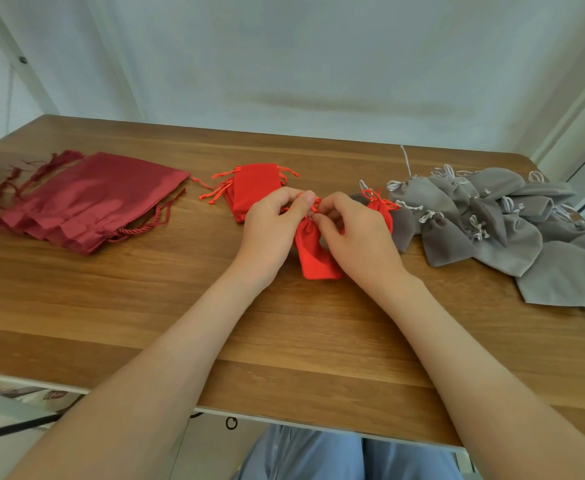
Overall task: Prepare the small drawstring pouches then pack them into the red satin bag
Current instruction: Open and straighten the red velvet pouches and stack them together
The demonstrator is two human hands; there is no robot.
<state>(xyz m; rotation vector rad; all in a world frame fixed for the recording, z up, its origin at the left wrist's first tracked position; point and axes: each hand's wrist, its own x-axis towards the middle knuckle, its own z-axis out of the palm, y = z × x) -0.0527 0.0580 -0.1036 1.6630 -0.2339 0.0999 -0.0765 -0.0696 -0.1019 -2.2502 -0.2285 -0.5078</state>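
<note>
A small bright red drawstring pouch (315, 251) lies at the middle of the wooden table (145, 306), its neck gathered. My left hand (273, 226) and my right hand (356, 233) both pinch its red cords at the neck, fingertips almost touching. Behind my left hand rests a flat stack of red pouches (249, 188) with loose cords. Another red pouch (382, 209), cinched, peeks out behind my right hand. The dark red satin bag (86, 202) lies flat at the left with its tasselled cord trailing beside it.
A heap of grey pouches (491, 223) with white cords covers the right side of the table up to its edge. A pale wall stands right behind the table. My knees in blue fabric (318, 455) show below the near edge.
</note>
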